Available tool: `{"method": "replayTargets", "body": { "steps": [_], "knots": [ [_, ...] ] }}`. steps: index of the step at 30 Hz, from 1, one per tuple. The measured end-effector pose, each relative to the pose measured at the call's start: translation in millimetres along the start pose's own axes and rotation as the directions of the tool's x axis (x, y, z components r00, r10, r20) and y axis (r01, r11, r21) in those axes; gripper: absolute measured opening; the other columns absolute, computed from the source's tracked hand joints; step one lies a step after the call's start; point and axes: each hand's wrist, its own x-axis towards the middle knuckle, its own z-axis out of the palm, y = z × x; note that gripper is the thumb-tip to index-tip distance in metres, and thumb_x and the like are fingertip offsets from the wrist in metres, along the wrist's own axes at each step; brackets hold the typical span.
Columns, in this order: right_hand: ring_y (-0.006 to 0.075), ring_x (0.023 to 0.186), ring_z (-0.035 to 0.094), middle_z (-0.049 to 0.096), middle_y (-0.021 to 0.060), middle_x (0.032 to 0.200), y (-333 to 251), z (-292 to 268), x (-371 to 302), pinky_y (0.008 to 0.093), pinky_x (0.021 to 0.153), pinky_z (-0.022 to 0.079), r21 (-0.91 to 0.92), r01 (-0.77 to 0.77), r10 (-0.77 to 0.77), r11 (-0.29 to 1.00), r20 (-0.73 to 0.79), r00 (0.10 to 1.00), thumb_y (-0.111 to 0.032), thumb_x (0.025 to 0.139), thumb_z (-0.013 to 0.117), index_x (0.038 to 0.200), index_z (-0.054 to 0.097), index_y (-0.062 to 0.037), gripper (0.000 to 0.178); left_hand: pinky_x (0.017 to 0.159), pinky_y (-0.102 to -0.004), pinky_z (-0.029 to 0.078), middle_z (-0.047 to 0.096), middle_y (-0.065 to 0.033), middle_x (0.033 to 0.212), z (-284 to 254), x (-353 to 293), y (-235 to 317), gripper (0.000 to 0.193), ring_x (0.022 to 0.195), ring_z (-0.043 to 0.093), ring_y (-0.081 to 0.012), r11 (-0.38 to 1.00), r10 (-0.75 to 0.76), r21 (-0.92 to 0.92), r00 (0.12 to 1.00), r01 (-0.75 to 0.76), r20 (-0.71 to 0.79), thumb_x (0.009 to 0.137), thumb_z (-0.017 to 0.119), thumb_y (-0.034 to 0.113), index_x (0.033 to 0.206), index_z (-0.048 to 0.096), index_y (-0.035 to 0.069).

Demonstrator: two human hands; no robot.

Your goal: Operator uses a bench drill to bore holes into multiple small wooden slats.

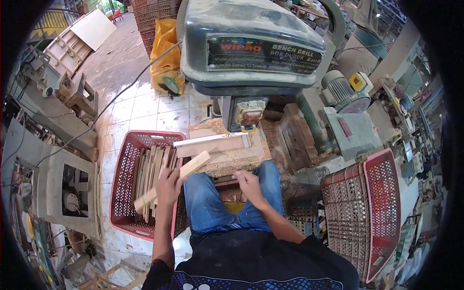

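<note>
My left hand (169, 184) is closed around a pale wooden strip (195, 164). The strip slants from above the crate up to the near edge of the drill's work board, and its middle is hidden by my fingers. My right hand (249, 186) hovers over my right thigh by the board's near edge, its fingers curled in; whether anything small is in them I cannot make out. A wooden guide with a white edge (212, 143) lies on the dusty work board (258, 157). Above it rises the dark blue bench drill (251, 29).
To my left stands a red perforated crate (118, 193) with several wooden strips (153, 164) in it. Another red crate (382, 212) is at my right. A yellow bag (164, 53) and an electric motor (338, 87) are farther off. A cable (113, 99) crosses the left side.
</note>
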Motion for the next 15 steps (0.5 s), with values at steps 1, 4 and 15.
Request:
{"method": "replayTargets", "body": {
  "steps": [1, 4, 15],
  "knots": [
    [0.0239, 0.082, 0.071, 0.074, 0.0153, 0.088, 5, -9, -5, 0.0350, 0.076, 0.054, 0.013, -0.031, 0.031, 0.999, -0.031, 0.999, -0.017, 0.102, 0.055, 0.102, 0.070, 0.0040, 0.025, 0.078, -0.0439, 0.050, 0.061, -0.0115, 0.103, 3, 17, 1, 0.047, 0.092, 0.061, -0.0332, 0.997, 0.063, 0.034, 0.998, -0.063, 0.003, 0.083, 0.078, 0.024, 0.126, 0.067, 0.010],
    [0.0183, 0.082, 0.071, 0.076, 0.0137, 0.090, 4, -31, -15, 0.0311, 0.079, 0.055, 0.090, -0.133, 0.144, 0.987, -0.129, 0.981, -0.017, 0.103, 0.054, 0.102, 0.069, 0.0062, 0.027, 0.079, -0.0431, 0.051, 0.061, -0.0098, 0.102, 26, 62, 0, 0.046, 0.097, 0.060, -0.0306, 0.944, 0.285, 0.182, 0.958, -0.276, -0.027, 0.080, 0.077, 0.023, 0.124, 0.067, 0.012],
    [0.0189, 0.078, 0.069, 0.072, 0.0123, 0.085, 52, -65, -36, 0.0327, 0.075, 0.055, 0.292, -0.222, 0.312, 0.930, -0.316, 0.896, -0.020, 0.106, 0.050, 0.099, 0.068, 0.0070, 0.033, 0.090, -0.0453, 0.047, 0.059, -0.0094, 0.112, 73, 106, 9, 0.039, 0.107, 0.056, -0.0297, 0.912, 0.309, 0.255, 0.947, -0.322, 0.092, 0.074, 0.080, 0.028, 0.109, 0.072, 0.012]
  ]
}}
